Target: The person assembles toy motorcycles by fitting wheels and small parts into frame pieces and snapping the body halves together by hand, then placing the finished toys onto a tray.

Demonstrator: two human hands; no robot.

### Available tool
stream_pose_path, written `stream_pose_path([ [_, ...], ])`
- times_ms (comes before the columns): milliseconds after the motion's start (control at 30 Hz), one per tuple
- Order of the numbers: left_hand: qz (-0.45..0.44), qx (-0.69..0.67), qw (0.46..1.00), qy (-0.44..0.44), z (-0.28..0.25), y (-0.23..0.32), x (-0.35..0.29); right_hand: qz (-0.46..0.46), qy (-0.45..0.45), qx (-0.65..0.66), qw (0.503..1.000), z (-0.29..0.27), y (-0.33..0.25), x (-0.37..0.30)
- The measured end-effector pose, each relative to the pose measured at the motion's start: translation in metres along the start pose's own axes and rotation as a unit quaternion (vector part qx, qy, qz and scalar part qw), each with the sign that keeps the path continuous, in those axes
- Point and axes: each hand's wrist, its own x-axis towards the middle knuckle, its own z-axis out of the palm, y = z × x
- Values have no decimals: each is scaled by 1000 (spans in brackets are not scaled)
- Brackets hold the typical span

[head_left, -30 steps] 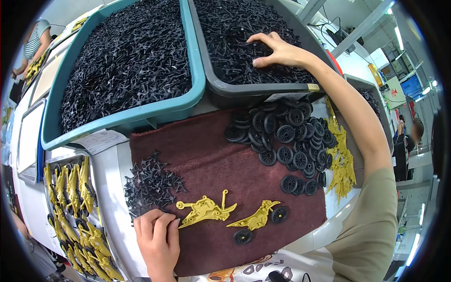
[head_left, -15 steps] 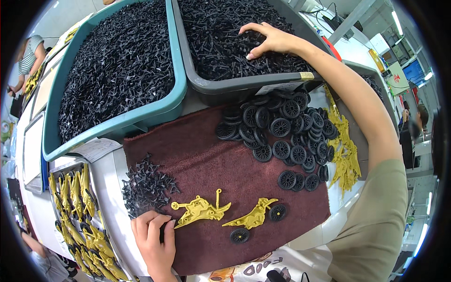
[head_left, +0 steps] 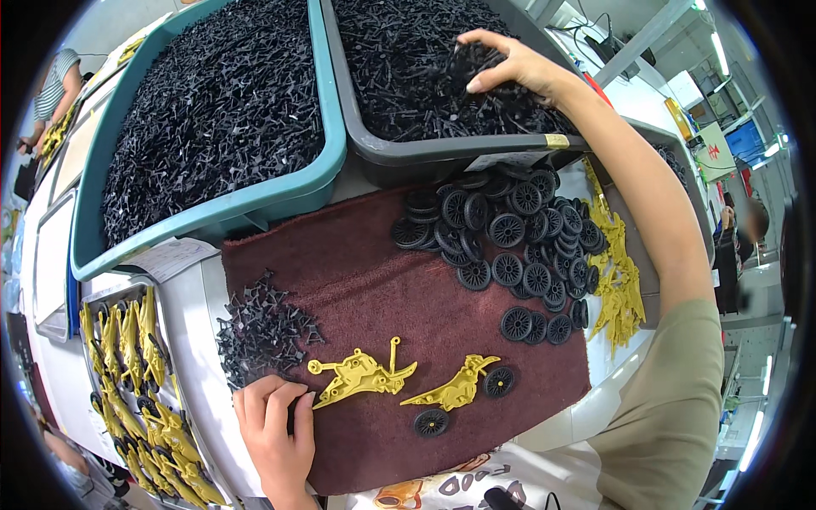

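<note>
My right hand [head_left: 514,70] is over the dark grey bin [head_left: 408,153], its thumb and fingers curved around a clump of small black plastic parts [head_left: 476,61]. On the left side of the maroon cloth [head_left: 374,297], my left hand [head_left: 276,433] rests with bent fingers; what they hold, if anything, is hidden. It lies just below a heap of small black forked parts [head_left: 265,327]. Beside its fingertips is the pointed end of a yellow plastic body half [head_left: 361,378]. A second yellow body piece [head_left: 455,389] lies to the right, with a black spoked wheel [head_left: 500,382] and another wheel [head_left: 431,422] next to it.
A teal bin [head_left: 293,191] full of small black parts stands back left. Many black wheels [head_left: 507,229] are heaped on the cloth's right side, by yellow parts [head_left: 619,297]. At left, a tray [head_left: 183,391] holds yellow assemblies. Another person [head_left: 59,93] sits far left.
My right hand has moved slightly right in the grey bin and closed around a clump of black parts. My left hand stays in place. The whole view has shifted slightly.
</note>
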Motion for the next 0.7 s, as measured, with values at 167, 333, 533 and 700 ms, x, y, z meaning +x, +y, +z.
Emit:
stream_pose_path([
  [167, 19, 2, 1000, 9, 1, -1, 2, -121, 10, 130, 984, -30, -2, -1],
  [333, 24, -2, 1000, 13, 1, 2, 0, 13, 173, 186, 967, -29, -44, -13],
  [533, 19, -24, 999, 25, 0, -2, -5, -20, 120, 175, 977, 17, -109, -60],
  [700, 29, -56, 997, 54, -1, -5, -5, -25, 57, 80, 995, 72, -155, -91],
])
